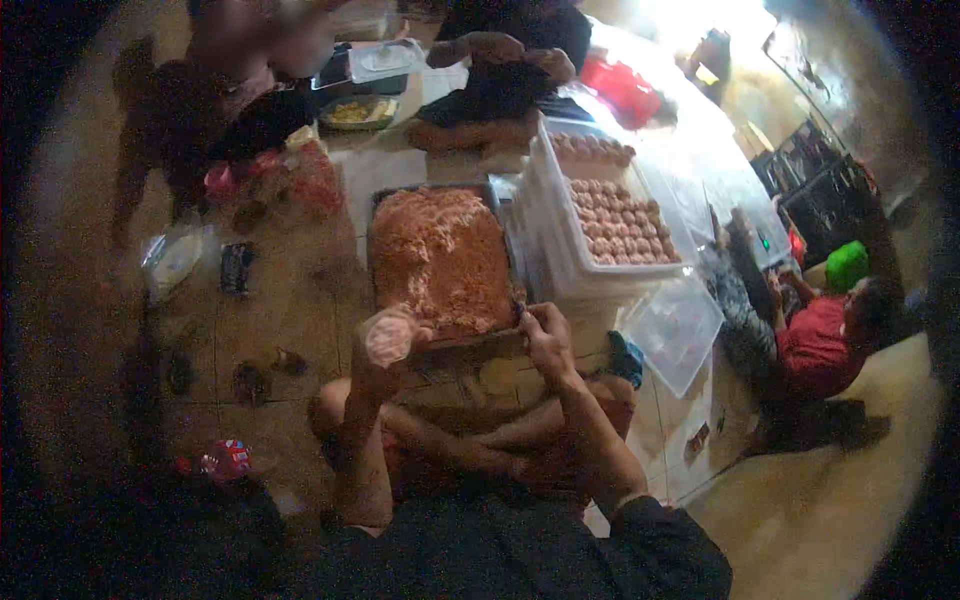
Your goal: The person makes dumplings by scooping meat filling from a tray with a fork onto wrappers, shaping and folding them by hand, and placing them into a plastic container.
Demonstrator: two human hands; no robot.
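Note:
In front of my crossed legs lies a dark rectangular tray, heaped with reddish-brown shredded or minced mixture. My left hand is closed around a round pinkish lump, held up at the tray's near left corner. At the near right corner, my right hand is closed, its fingertips pinched at the rim; whether they grip the rim or a small dark tool cannot be made out. Right of the tray, a stack of white plastic containers bears rows of round balls in the top one.
A translucent lid lies right of the stack. Beyond the tray sit other people, with a dish of yellowish food near them. A person in a red shirt is at the right. Plastic packets lie on the left floor.

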